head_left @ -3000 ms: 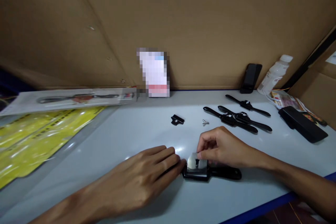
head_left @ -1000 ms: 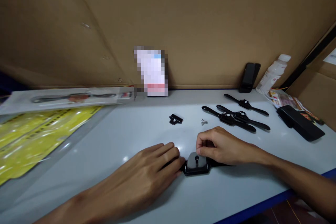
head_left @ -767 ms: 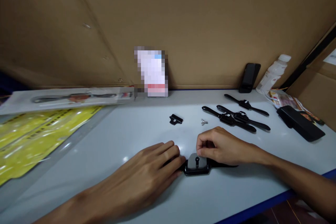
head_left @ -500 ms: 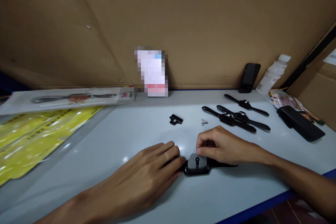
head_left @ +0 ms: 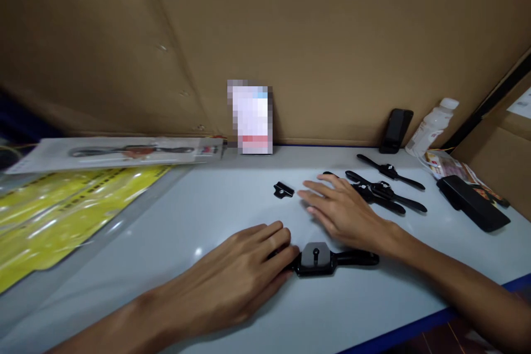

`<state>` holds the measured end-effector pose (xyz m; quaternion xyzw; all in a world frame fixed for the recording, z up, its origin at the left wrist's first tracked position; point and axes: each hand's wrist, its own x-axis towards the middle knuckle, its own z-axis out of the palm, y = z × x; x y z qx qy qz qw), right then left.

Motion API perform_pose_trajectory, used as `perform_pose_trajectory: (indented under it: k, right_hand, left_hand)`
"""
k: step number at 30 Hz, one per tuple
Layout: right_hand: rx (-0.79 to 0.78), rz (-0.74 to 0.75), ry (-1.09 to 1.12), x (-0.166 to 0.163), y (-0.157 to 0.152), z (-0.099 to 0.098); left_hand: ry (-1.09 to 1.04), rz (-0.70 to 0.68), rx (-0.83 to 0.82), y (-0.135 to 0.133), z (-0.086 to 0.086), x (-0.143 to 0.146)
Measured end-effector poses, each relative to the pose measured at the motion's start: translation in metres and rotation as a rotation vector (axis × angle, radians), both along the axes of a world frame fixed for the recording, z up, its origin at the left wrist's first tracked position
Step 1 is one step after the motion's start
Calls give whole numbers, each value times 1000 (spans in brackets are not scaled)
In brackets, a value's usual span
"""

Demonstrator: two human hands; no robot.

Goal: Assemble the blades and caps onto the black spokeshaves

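Note:
A black spokeshave (head_left: 332, 259) lies on the white table (head_left: 215, 204) near the front edge, a grey blade and a screw post in its middle. My left hand (head_left: 244, 268) lies over its left handle, fingers curled down on it. My right hand (head_left: 338, 207) reaches forward with fingers stretched out flat, fingertips close to a small black clamp piece (head_left: 283, 190). The small wing nut seen before is hidden under that hand.
Three more black spokeshaves (head_left: 384, 188) lie at the right. Behind them stand a black phone (head_left: 396, 130) and a white bottle (head_left: 431, 126). A black case (head_left: 473, 202) is at far right. Yellow packaging (head_left: 62, 215) and a carded tool (head_left: 120, 150) lie left. Cardboard walls surround.
My right hand has let go of the spokeshave's middle and moved forward with fingers spread, covering the wing nut's spot. My left hand stays on the handle. The view shifted slightly.

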<state>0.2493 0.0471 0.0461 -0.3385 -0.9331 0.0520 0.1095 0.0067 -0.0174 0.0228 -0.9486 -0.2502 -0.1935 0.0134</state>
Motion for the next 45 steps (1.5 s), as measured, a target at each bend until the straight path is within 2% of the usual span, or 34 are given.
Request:
perform_pose_trajectory:
  k: [3, 7, 13, 16, 26, 32, 37, 42, 45]
  right_hand:
    - [-34, 91, -88, -16, 0, -3]
    - [-64, 107, -84, -15, 5, 3]
    - [-197, 61, -100, 16, -3, 27]
    - [-174, 31, -121, 26, -6, 30]
    - [-267, 33, -173, 30, -1, 26]
    - [-198, -47, -33, 40, -1, 44]
    - [-271, -48, -155, 48, -5, 58]
    - [-295, -145, -226, 42, -9, 52]
    - [-328, -130, -222, 38, -8, 43]
  left_hand:
    - [-4, -4, 10, 1, -1, -1]
    - [-14, -5, 3, 1, -2, -1]
    - [-27, -11, 9, 1, -1, 0]
    - [-49, -14, 9, 1, -2, 0]
    - [-99, -21, 82, 1, -2, -1]
    - [-102, -21, 47, 1, -2, 0]
    - [-96, -19, 57, 1, -3, -1]
    - [-92, -13, 59, 2, -3, -1]
    - [-85, -12, 71, 2, -2, -1]
